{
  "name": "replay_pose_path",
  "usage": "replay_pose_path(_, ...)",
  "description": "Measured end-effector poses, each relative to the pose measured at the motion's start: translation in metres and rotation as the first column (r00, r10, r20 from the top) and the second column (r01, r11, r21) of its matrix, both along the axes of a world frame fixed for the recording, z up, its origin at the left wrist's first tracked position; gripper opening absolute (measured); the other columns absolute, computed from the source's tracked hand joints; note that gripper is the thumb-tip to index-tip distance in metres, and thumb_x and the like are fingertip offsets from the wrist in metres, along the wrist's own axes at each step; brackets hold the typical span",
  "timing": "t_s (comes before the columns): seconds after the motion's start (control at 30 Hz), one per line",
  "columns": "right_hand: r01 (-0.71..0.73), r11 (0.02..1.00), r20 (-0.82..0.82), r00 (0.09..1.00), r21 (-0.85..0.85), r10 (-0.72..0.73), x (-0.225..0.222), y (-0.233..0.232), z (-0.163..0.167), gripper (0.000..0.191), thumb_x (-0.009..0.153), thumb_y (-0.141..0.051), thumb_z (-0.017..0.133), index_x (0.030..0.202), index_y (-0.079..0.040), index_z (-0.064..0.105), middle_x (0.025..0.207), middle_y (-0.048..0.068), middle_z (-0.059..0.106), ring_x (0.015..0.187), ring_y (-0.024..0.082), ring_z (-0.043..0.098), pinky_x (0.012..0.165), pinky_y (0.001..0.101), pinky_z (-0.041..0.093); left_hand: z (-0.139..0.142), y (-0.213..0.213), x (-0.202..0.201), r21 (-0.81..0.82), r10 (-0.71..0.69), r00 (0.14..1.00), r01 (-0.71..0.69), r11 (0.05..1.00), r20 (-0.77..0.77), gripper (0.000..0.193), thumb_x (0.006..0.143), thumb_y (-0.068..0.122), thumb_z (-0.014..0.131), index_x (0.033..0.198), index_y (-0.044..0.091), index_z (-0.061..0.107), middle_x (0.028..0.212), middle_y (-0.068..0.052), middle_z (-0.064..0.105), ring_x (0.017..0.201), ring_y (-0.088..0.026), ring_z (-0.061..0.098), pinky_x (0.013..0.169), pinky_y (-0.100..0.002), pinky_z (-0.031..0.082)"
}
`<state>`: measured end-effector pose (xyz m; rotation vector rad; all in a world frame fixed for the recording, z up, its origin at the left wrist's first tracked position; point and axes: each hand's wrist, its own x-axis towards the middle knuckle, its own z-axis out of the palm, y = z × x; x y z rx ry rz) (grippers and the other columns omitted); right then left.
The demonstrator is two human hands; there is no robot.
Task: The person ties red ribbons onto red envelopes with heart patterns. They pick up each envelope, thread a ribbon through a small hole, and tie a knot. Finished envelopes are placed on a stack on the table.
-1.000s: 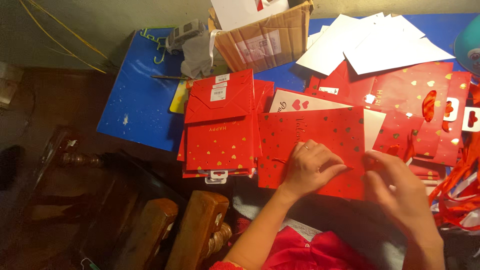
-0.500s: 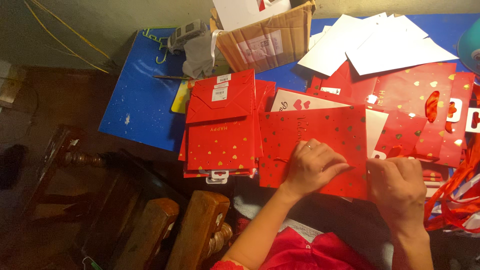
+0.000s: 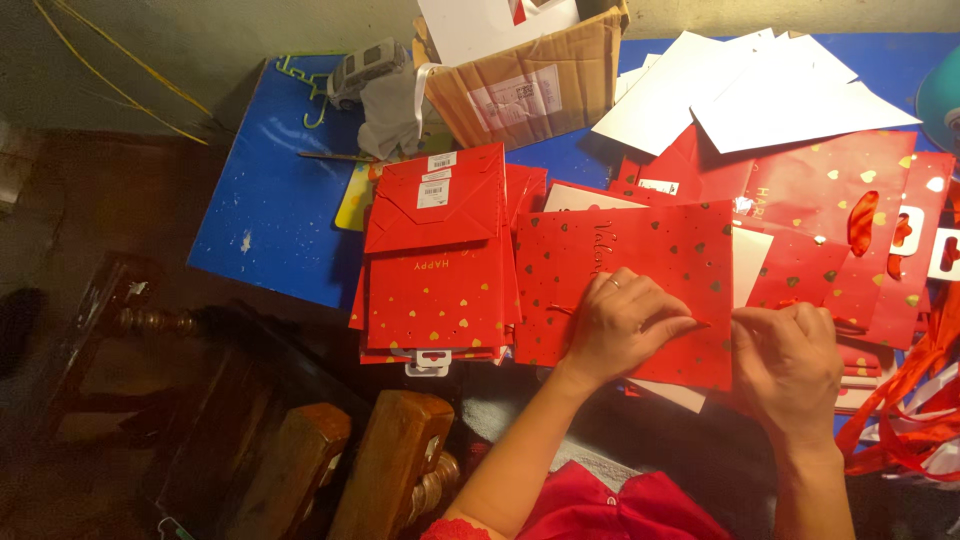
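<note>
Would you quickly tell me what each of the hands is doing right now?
Left hand: pressed flat-ish on the red gift bag, fingertips pinching at its lower edge.
Right hand: curled shut, pinching something thin at the same edge; what exactly cannot be told.

Teal object (image 3: 942, 98) cut by right edge

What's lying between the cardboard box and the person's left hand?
In the head view, the flat red gift bag with gold hearts lies between the cardboard box and left hand.
</note>
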<state>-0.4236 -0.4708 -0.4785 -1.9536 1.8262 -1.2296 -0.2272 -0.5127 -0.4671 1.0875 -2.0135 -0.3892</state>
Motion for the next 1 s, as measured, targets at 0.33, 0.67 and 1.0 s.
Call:
replay_pose_path(0.33,0.043,0.998,0.139,0.990,-0.049,-0.036,0.042,0.000,0.147,0.007,0.105,-0.009,0.079,0.105,-0.005,0.073,0.090,0.007,0.066,0.083,0.019,0.063,0.077,0.0306,0.048,0.151,-0.008,0.043,-0.040,0.007,1.000,-0.007,0.999,0.015,0.014,0.088,0.036,0.080,0.088,0.022,0.075,0.084,0.007,0.063,0.087,-0.017,0.059,0.084,-0.035,0.041)
replay_pose_path(0.67,-0.031,0.996,0.170,0.985,0.085,0.016,0.021,0.026,0.200,0.032,0.092,-0.008,0.080,0.123,-0.011,0.077,0.084,0.006,0.052,0.083,0.018,0.054,0.078,0.0295,0.045,0.214,0.018,0.036,-0.037,0.001,1.000,-0.001,0.999,-0.002,0.014,0.089,0.035,0.080,0.088,0.022,0.075,0.085,0.007,0.064,0.086,-0.016,0.059,0.083,-0.035,0.041)
replay_pose_path(1.0,-0.059,0.995,0.232,0.972,0.075,0.040,0.016,0.028,0.192,0.021,0.092,-0.007,0.077,0.112,-0.010,0.076,0.087,0.003,0.058,0.088,0.016,0.057,0.082,0.0292,0.047,0.231,0.018,0.031,-0.041,0.011,1.000,-0.011,0.999,-0.004,0.016,0.088,0.035,0.081,0.088,0.021,0.074,0.086,0.005,0.064,0.087,-0.018,0.059,0.083,-0.035,0.042)
